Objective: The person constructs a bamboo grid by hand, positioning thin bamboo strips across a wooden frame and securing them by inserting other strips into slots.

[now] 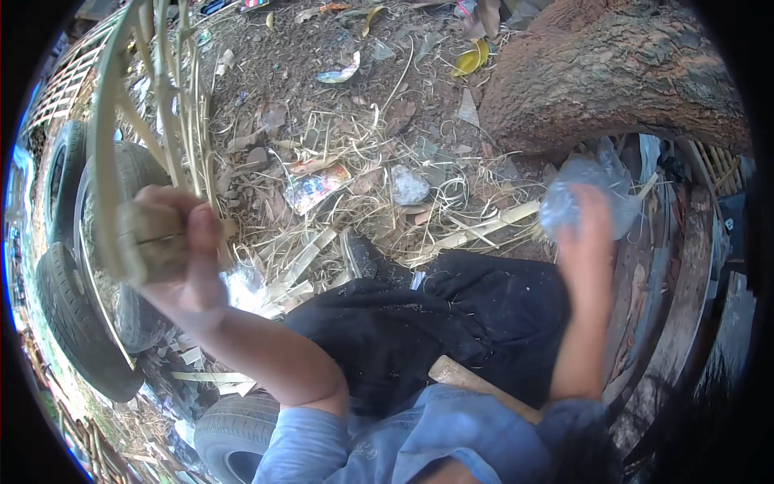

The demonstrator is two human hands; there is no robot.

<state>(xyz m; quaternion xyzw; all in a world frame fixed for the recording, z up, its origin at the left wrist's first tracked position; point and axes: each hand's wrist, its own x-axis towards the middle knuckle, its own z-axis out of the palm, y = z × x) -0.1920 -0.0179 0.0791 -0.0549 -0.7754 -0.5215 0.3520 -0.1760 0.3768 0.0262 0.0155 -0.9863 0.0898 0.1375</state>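
Note:
My left hand (189, 250) is raised on the left, its fingers closed round a bundle of bamboo strips (153, 242). The thick, pale end of the bundle shows beside my thumb, with a dark crack in it. Long thin strips rise from there toward the top left. On the right, my right hand (587, 234) is at a crumpled clear plastic bag (609, 181) by the tree trunk, fingers bent against it. Motion blurs that hand somewhat, and what the bag holds cannot be made out. A wooden handle (484, 387) lies slantwise across my lap.
A thick tree trunk (621, 73) leans in at the upper right. Old tyres (81, 323) stand at the left. Shavings and bamboo offcuts (306, 258) litter the soil ahead, with a grey stone (409, 185) among them. Weathered planks (673, 355) run along the right.

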